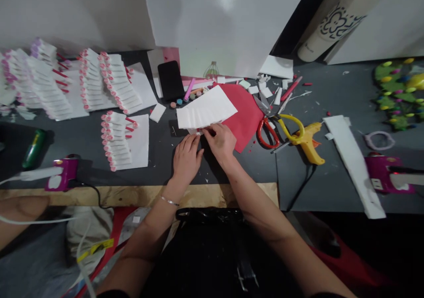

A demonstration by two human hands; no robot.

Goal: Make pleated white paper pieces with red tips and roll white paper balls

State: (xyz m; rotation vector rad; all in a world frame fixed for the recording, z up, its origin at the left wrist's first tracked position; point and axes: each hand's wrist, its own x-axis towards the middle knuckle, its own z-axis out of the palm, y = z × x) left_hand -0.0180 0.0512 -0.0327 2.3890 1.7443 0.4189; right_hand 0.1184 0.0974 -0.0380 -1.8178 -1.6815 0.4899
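Observation:
My left hand (187, 156) rests low on the dark tabletop, its fingers bent together around a small white and reddish piece (198, 132). From the right, my right hand (221, 142) meets it, thumb and forefinger pinched at the same spot; what exactly lies between the fingertips is too small and covered to tell. Just beyond both hands is a creased white paper sheet (207, 108), its near edge touching my right fingers. It overlaps a sheet of red craft foam or paper (245, 112).
Right of the red sheet lie scissors (269, 132) and a yellow glue gun (310, 143). Rows of white pleated pieces with pink rolled ends (115, 139) sit on the left. A black phone (171, 80), paper scraps, a white bottle (338, 24) and purple power blocks (62, 174) surround the workspace.

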